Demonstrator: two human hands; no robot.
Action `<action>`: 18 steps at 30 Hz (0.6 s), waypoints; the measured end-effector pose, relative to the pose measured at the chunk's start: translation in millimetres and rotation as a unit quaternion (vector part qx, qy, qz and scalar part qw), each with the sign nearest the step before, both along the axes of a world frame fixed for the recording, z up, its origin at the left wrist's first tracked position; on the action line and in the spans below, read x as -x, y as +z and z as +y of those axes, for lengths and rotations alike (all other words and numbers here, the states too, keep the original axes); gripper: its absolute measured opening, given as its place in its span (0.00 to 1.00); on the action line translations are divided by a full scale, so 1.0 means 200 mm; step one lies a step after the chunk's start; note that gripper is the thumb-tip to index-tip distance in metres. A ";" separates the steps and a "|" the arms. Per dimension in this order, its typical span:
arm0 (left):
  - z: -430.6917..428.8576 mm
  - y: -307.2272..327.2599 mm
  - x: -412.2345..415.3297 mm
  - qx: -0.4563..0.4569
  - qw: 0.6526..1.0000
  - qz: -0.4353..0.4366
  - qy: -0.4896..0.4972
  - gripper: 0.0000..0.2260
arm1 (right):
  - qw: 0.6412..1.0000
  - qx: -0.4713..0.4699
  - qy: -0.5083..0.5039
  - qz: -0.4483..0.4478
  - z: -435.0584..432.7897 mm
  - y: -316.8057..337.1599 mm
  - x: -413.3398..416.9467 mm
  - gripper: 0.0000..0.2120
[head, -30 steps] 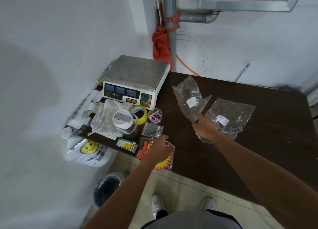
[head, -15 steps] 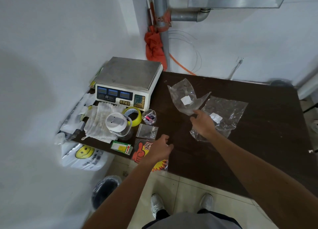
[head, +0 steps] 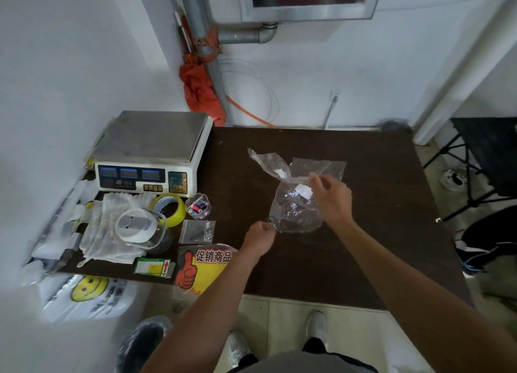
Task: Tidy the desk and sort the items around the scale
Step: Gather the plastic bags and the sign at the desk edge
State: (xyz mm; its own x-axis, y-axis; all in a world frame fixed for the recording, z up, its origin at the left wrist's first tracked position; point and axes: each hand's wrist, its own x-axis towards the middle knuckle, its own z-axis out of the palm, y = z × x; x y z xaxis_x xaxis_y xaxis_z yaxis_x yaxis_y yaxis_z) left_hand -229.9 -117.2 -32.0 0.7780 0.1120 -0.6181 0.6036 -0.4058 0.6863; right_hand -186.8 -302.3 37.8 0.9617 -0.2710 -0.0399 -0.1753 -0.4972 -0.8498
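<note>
The two clear bags lie overlapped on the open right half of the dark bench point(head: 363, 249), well apart from the scale point(head: 151, 145) in the far left corner. The left hand point(head: 258, 234) is closed, its fingers point(head: 270, 227) pinching the lower left corner of the large clear bag point(head: 296, 213). The right hand point(head: 333, 199) has its fingers point(head: 314, 179) curled onto that bag's upper part, just where the tail of the small clear bag point(head: 268, 162) crosses it; whether they catch both films I cannot tell. Holding opposite ends like this looks meant to pull the crumpled film flat, or to lift the pair as one. Both bags seem empty, each showing only a white label. The clutter sits in front of the scale, likely pushed there to leave working room. A yellow tape roll point(head: 169, 207) leans just beside a small clear cup point(head: 199, 204) holding tiny coloured bits. In front of the cup lies a little zip bag point(head: 197, 231) with small pale hardware in one corner. A round clear tub point(head: 138, 228) with a white lid rests on a white cloth point(head: 109, 232); what is inside it is hidden. A small green box point(head: 152, 266) and a red and yellow promo sign point(head: 201, 269) sit at the near edge, the sign overhanging it.
</note>
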 end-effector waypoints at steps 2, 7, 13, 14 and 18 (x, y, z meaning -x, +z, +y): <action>-0.03 -0.02 -0.03 0.040 0.998 0.004 0.056 0.09 | 1.000 -0.023 -0.017 0.004 -0.07 -0.02 0.03 0.17; -0.09 -0.04 -0.07 0.083 0.990 0.029 0.113 0.17 | 0.997 -0.007 0.001 0.073 -0.23 -0.11 0.10 0.07; -0.16 -0.23 -0.16 -0.006 0.991 0.026 0.130 0.04 | 0.991 -0.035 -0.004 0.128 -0.37 -0.20 0.18 0.09; -0.18 -0.23 -0.16 -0.011 0.991 0.022 0.135 0.04 | 0.990 -0.051 -0.012 0.132 -0.39 -0.21 0.20 0.11; -0.30 -0.11 -0.10 0.007 0.991 0.009 0.134 0.06 | 0.979 -0.109 -0.035 0.167 -0.46 -0.29 0.23 0.21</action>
